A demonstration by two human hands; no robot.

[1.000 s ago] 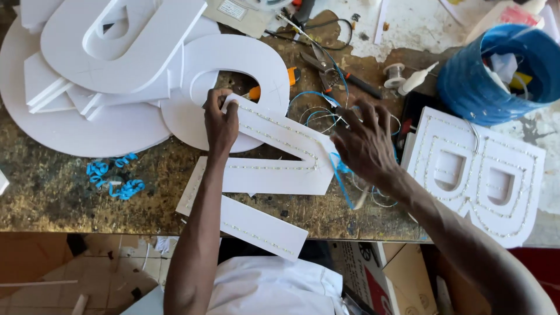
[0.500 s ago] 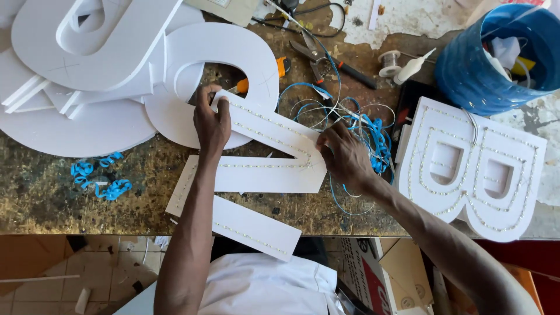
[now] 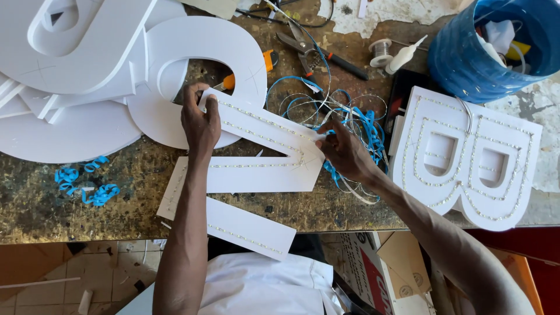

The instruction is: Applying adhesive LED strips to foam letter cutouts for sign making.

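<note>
Zigzag-shaped white letter panel (image 3: 256, 157) is lying flat on the desk (image 3: 87, 216), near its front edge, with its lower stroke hanging a little over the edge. Thin rows of small light beads are running along its strokes. The left hand (image 3: 200, 122) is resting on the upper end of the panel, and its fingers (image 3: 204, 104) are curling and pinching that corner. The right hand (image 3: 344, 153) is lying at the right end of the middle stroke; its fingers (image 3: 328, 135) are pressing together and pinching a small white piece just at the panel's edge.

Just behind the right hand, a tangle of blue and white wires (image 3: 344, 114) is spreading over the desk. Pliers (image 3: 303, 46) with dark handles are lying further back, and beside them a small spool (image 3: 381, 52) and a white glue bottle (image 3: 403, 55) are standing near. An orange utility knife (image 3: 251, 70) is showing through the hole of a large round white letter (image 3: 192, 52), which is touching the panel's upper end. More big white letters (image 3: 64, 58) are piling up on the left. Blue curled scraps (image 3: 84, 184) are lying near the front left. On the right, a white double-looped letter (image 3: 466, 157) with light rows is lying beside a blue bucket (image 3: 466, 58).
</note>
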